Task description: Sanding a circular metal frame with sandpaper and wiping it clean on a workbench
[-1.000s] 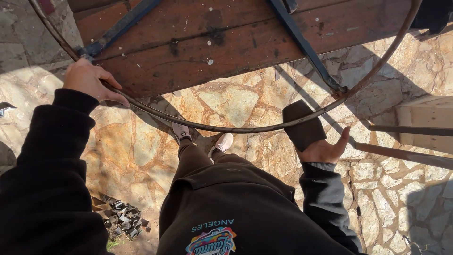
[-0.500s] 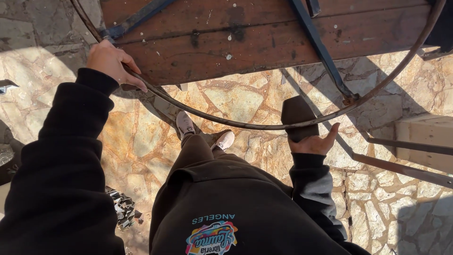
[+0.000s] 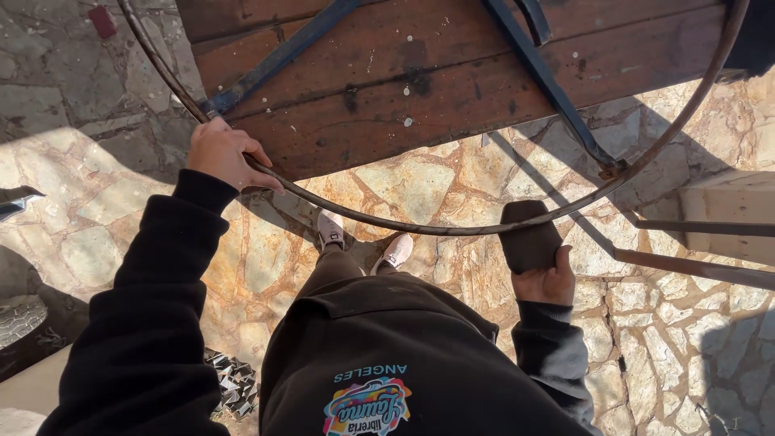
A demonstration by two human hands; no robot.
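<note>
Nearest the camera is the person's black hoodie, with a coloured print on its front, and both black sleeves reach forward from it. The right hand is low at the right side, fingers closed around a dark block that stands up from the fist; its upper end touches, or lies just behind, the ring, a thin rusty metal hoop that sweeps in a wide curve across the view. The thumb lies along the block's right edge. Below and between the arms two pale shoes stand on the stone paving, which is laid in irregular slabs, sunlit and crossed by shadows. The left hand is higher at the left, fingers curled over the ring and pressed together in a grip, knuckles up. The ring runs from that hand down past the shoes, under the block, then climbs to the right edge. Beyond it is a top of dark wooden planks, stained and spotted, seen from its underside, with dark blue metal bars crossing it and meeting the ring at the right. A pale wooden piece sits at the far right.
</note>
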